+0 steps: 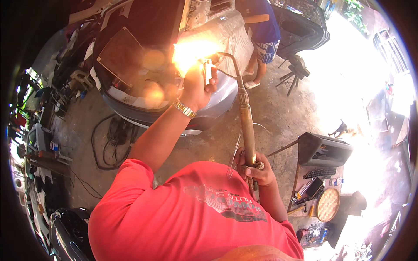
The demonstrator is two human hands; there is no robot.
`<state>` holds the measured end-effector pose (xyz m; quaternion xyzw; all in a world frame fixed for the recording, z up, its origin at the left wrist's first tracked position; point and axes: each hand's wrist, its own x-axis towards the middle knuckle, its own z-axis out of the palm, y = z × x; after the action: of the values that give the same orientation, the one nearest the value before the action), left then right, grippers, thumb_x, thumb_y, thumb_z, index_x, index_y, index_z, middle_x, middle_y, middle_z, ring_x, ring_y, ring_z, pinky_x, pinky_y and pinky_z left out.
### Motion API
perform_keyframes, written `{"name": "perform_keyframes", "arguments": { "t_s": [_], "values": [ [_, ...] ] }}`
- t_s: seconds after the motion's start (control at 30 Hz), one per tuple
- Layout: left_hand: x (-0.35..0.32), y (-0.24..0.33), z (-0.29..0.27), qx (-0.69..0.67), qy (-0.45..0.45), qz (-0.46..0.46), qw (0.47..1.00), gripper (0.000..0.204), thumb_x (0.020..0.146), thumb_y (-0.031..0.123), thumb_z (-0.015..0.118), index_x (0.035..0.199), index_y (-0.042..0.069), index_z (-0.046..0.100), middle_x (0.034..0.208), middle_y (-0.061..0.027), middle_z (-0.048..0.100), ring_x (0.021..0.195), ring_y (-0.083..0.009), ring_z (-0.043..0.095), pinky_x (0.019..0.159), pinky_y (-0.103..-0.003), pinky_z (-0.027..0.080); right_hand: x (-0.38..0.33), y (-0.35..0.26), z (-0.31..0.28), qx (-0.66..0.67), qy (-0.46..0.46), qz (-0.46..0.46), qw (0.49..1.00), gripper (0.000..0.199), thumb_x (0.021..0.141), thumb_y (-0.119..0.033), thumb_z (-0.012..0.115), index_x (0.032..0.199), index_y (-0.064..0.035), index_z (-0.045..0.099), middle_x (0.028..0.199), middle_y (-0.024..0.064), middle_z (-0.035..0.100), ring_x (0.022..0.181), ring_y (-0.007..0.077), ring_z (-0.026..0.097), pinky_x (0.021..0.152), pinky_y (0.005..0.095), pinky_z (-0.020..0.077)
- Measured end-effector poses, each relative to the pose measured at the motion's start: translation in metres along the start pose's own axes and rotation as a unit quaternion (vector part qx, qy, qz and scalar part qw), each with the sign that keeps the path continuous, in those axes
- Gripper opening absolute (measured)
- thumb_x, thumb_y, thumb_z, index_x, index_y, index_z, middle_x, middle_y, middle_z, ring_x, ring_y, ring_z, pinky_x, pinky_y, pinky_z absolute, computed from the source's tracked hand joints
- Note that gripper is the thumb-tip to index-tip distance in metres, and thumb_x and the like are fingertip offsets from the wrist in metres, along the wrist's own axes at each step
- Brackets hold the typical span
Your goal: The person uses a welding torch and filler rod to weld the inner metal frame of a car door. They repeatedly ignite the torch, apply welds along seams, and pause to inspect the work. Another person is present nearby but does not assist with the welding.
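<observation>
My right hand (256, 167) is wrapped round the lower end of a long brass-coloured gas torch (246, 117), by its valve knobs. The torch points up and away, and its bent tip ends beside a big bright flame (193, 53). Close to that tip, my left hand (198, 87) is closed on a small white lighter (208, 74), with a metal-banded watch on the wrist. Glare from the flame hides part of the left fingers. Thin wires (237, 150) stick up next to my right hand.
Ahead stands a car body (191, 126) with an open rear. Another person (263, 30) in blue bends at its right side. On the right are a low table with a dark panel (324, 150) and a round woven tray (328, 204). A dark hose (98, 152) lies coiled on the floor.
</observation>
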<state>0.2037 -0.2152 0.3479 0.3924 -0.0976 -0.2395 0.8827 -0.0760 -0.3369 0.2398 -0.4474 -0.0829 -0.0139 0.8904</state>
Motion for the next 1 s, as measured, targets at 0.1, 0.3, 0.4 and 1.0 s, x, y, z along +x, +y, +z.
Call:
{"name": "perform_keyframes", "arguments": {
  "t_s": [0.1, 0.3, 0.4, 1.0],
  "values": [
    [-0.02, -0.001, -0.016, 0.094, -0.001, -0.076, 0.993, 0.024, 0.104, 0.036, 0.062, 0.106, 0.012, 0.064, 0.081, -0.0006, 0.06, 0.062, -0.0079, 0.049, 0.05, -0.022, 0.034, 0.002, -0.001, -0.002, -0.018, 0.009, 0.015, 1.0, 0.033, 0.086, -0.022, 0.082, 0.1, -0.0004, 0.061, 0.096, 0.0123, 0.057, 0.063, 0.0126, 0.059, 0.052, 0.0247, 0.0453],
    [-0.095, -0.037, -0.044, 0.22, -0.193, -0.256, 0.921, 0.057, 0.1, 0.045, 0.071, 0.14, 0.006, 0.06, 0.086, 0.0067, 0.053, 0.071, -0.0029, 0.045, 0.059, -0.022, 0.036, 0.011, -0.001, -0.003, 0.017, 0.017, 0.013, 1.0, 0.038, 0.081, -0.022, 0.086, 0.102, 0.0007, 0.065, 0.109, 0.0187, 0.056, 0.062, 0.0148, 0.061, 0.052, 0.0257, 0.0465],
    [-0.098, -0.049, -0.047, 0.151, -0.234, -0.269, 0.922, 0.071, 0.093, 0.051, 0.079, 0.145, 0.007, 0.057, 0.094, 0.0067, 0.057, 0.08, -0.0043, 0.05, 0.068, -0.024, 0.04, 0.017, 0.0, -0.001, 0.045, 0.003, 0.058, 0.997, 0.038, 0.079, -0.024, 0.086, 0.101, 0.0006, 0.065, 0.107, 0.018, 0.058, 0.062, 0.0157, 0.061, 0.052, 0.0265, 0.0469],
    [-0.094, -0.033, -0.05, 0.064, -0.066, -0.225, 0.97, 0.02, 0.105, 0.028, 0.069, 0.106, 0.008, 0.068, 0.071, 0.0049, 0.054, 0.057, -0.0056, 0.048, 0.052, -0.023, 0.041, 0.042, -0.023, -0.002, -0.035, -0.059, 0.186, 0.98, 0.072, 0.086, -0.018, 0.078, 0.148, 0.0061, 0.05, 0.107, 0.0095, 0.065, 0.095, 0.0258, 0.077, 0.061, 0.0277, 0.0558]
  ]
}}
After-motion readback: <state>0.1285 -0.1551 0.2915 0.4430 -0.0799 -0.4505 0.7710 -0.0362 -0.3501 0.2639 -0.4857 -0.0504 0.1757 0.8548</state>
